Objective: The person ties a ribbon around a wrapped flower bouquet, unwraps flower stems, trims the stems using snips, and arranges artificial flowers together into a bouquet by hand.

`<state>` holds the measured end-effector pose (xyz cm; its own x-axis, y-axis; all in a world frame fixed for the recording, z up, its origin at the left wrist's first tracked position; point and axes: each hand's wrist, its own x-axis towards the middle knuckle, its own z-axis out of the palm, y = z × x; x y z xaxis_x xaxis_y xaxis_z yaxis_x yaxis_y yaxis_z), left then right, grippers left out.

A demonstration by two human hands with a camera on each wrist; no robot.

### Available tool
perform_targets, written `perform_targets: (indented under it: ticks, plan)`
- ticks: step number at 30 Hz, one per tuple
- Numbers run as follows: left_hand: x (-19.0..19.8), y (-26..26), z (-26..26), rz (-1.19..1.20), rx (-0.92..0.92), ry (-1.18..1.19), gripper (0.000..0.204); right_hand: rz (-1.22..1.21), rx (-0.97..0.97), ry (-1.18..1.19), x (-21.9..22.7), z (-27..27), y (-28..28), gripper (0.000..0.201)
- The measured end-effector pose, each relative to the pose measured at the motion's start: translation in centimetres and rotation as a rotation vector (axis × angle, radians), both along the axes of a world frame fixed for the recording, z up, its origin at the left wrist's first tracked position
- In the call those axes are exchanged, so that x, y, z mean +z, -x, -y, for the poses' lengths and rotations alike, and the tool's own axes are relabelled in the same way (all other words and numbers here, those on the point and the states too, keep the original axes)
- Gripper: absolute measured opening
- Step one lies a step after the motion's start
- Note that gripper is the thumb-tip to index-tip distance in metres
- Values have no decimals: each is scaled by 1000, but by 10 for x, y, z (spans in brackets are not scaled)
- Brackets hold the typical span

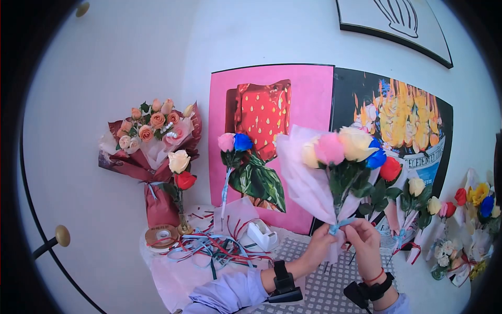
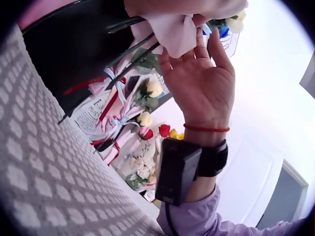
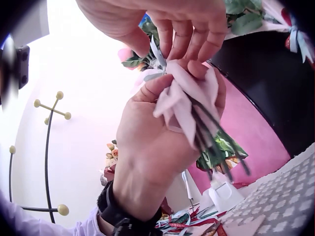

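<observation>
Nearest me, my left hand (image 1: 319,246) has its fingers curled round the pink-wrapped rose bouquet (image 1: 342,152), held upright above the patterned tablecloth (image 1: 332,293). My right hand (image 1: 368,246), fingers bent, pinches the light-blue ribbon (image 1: 342,225) round its stems between thumb and fingertips. The bouquet shows cream, pink and blue roses. Beyond lie tangled ribbons (image 1: 225,250), a white tape dispenser (image 1: 263,235) and 1 ribbon spool (image 1: 161,236). Farther back, 2 posters, 1 pink (image 1: 308,94) and 1 black (image 1: 345,83), stand against the wall (image 1: 261,36).
</observation>
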<state>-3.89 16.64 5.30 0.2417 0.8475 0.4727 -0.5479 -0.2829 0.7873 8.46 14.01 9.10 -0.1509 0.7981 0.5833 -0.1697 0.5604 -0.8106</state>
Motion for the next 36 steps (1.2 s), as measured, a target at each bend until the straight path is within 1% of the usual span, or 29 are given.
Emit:
perform_targets:
  ticks: [1,2,4,5,6,8,10,12,14,16,17,18,21,23,25,26,27,28,29,30,31,32,34,35,36]
  plan:
    - [4,3,0,-27,104,2,28,-3,33,-41,-2,-8,5,15]
    - [2,12,-8,-29,108,3,28,-6,37,-40,-2,-13,8,15]
    - [2,31,-25,-156,28,-49,22,95,-2,-72,-3,-20,16,14]
    - [-1,29,-27,-184,259,-153,22,91,38,-93,-4,-25,19,16]
    - [-8,34,-34,-188,251,-154,22,87,31,-93,-7,-31,24,16]
    - [-26,45,-53,-166,175,-73,22,69,58,-129,-15,-39,29,16]
    - [-13,38,-37,-138,246,-108,24,47,8,-184,-23,-46,32,19]
    - [-23,41,-47,-67,185,-127,27,186,-28,-128,-15,-41,26,17]
    - [-14,39,-38,-64,213,-68,23,190,8,-174,-20,-50,21,18]
    - [-2,32,-31,-32,387,86,24,246,45,-150,-18,-52,16,17]
    - [6,29,-29,0,441,96,28,274,52,-132,-16,-50,15,17]
    - [8,34,-30,11,377,36,26,271,43,-128,-16,-49,14,17]
    - [12,39,-34,38,384,13,25,390,73,-133,-14,-45,14,18]
    - [20,38,-31,87,483,4,26,402,67,-153,-10,-41,13,18]
    - [23,34,-25,60,485,-6,27,417,48,-170,-4,-34,10,19]
    - [24,31,-24,40,494,-17,27,373,57,-145,0,-30,9,19]
    - [19,37,-25,2,395,-23,16,329,65,-122,3,-27,9,18]
    - [14,33,-26,-4,376,-21,16,324,47,-115,4,-24,10,18]
    - [11,28,-26,13,452,12,11,286,33,-172,4,-23,11,19]
    - [9,22,-25,30,529,45,10,249,18,-228,5,-21,11,19]
    - [1,32,-29,-85,424,-56,21,307,-21,-237,9,-17,10,20]
    - [-1,30,-31,-89,407,-52,21,306,-37,-229,8,-16,10,20]
    - [2,23,-22,-81,415,-14,17,272,-116,-373,5,-17,13,21]
    - [-13,26,-35,1,471,51,13,293,-138,-416,5,-17,13,21]
    - [-15,28,-35,-1,465,63,13,296,-141,-403,5,-14,14,21]
